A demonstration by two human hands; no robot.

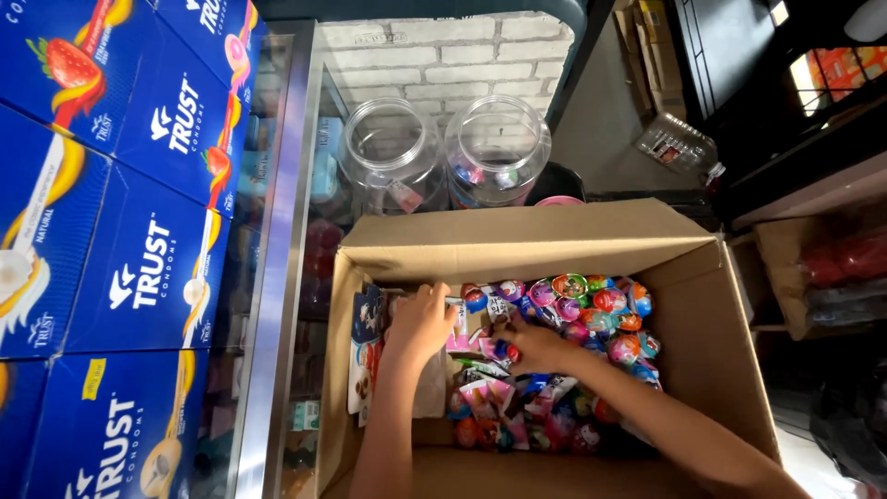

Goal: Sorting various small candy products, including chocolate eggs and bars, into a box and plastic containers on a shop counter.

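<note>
Egg-shaped sweets [591, 310] in bright foil are lying heaped in the cardboard box [711, 370], filling its far right part, at about two o'clock from the person's hands. Both arms are reaching down into the box from the six o'clock edge of the view. The left hand [420, 323] is lying palm down with its fingers curled over the flat packets [368, 344] that are standing on edge along the left wall of the box; it is touching them, but I cannot tell whether it is actually gripping one. The right hand [534, 346] is sitting just beside it, at three o'clock, with its fingers closing around a small red and blue sweet [506, 350] at the edge of the heap. Pink and white wrappers [490, 393] are lying loose below the two hands, toward six o'clock. Beyond the box, at twelve o'clock, two clear plastic jars [443, 152] are standing side by side in front of a white brick wall [443, 60], the right one holding a few sweets. Blue cartons [111, 212] with fruit pictures are stacked at nine o'clock, next to a glass display case [277, 277]. A plastic bottle [679, 146] is lying on its side at one o'clock.
</note>
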